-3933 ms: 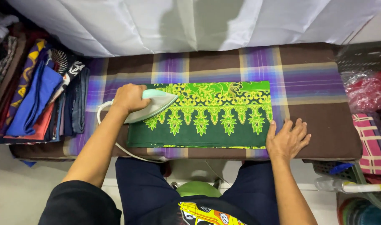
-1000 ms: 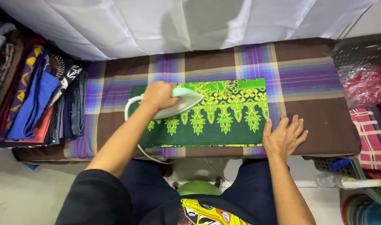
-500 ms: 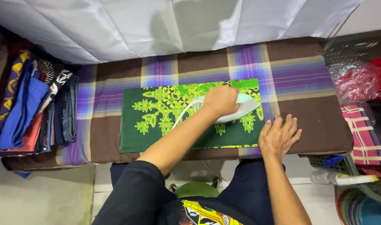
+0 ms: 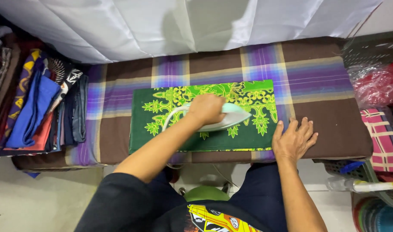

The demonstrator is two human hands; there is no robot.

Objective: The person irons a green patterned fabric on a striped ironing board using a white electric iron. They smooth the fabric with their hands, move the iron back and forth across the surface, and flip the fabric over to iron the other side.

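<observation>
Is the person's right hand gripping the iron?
No, the left hand grips the iron; the right hand lies flat at the green cloth's edge.

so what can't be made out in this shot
Head view only:
- Iron: handle and top hidden by the left hand.
- Green cloth: pattern under the iron and forearm covered.
- Folded clothes: cut off by the left edge.
- Right hand: palm down, so what lies under it is hidden.
</observation>
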